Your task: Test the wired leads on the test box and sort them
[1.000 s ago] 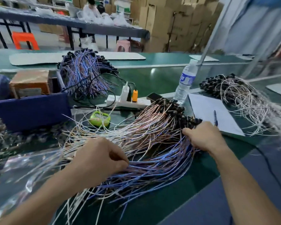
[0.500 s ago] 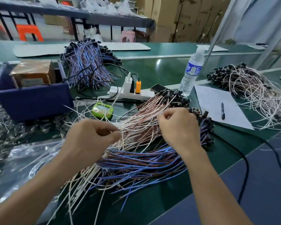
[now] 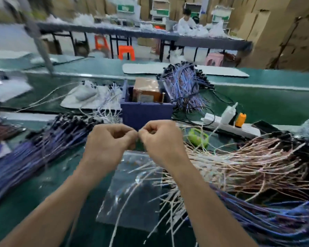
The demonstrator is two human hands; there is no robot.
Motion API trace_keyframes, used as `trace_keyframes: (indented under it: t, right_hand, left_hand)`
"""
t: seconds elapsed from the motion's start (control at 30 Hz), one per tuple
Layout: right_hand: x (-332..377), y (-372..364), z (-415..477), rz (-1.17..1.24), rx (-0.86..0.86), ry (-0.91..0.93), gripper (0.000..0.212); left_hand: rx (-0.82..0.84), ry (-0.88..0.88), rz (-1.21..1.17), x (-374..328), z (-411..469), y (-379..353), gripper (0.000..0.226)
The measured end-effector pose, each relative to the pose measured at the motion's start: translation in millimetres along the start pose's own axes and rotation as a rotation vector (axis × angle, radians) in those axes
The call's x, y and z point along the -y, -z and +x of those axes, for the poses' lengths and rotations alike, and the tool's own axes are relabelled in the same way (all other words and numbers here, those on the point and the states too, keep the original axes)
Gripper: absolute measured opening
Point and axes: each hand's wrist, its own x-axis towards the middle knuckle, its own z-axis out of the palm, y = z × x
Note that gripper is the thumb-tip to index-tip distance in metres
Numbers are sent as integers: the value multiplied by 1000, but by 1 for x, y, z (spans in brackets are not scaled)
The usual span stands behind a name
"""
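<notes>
I see pink-and-white leads (image 3: pixel 248 166) fanned in a loose heap on the right of the bench (image 3: pixel 43 193), blue-purple leads (image 3: pixel 34 152) piled on the left, and another blue bundle (image 3: pixel 182 86) just behind the blue box (image 3: pixel 146 113).

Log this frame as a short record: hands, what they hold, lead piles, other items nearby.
hands: left hand and right hand, fingers curled, fingertips meeting in front of blue bin
pinched item: too blurred to tell
lead piles: pinkish pile at right; blue pile at left
below hands: clear bag on the bench
</notes>
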Motion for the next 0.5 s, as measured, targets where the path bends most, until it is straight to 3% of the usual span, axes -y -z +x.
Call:
trace_keyframes:
  t: [0.07, 0.2, 0.33, 0.5]
  right_hand:
    - [15, -27, 8, 26, 69, 30, 19]
    - [47, -78, 19, 17, 274, 84, 14]
    - [70, -122, 31, -53, 451, 150, 30]
    - [80, -155, 54, -227, 553, 161, 55]
  left_hand:
    - [-87, 46, 15, 14, 2, 27, 10]
    - [-256, 126, 173, 48, 6, 81, 37]
    - [-379, 197, 283, 75, 2, 127, 33]
    - [-472, 190, 413, 94, 4, 142, 19]
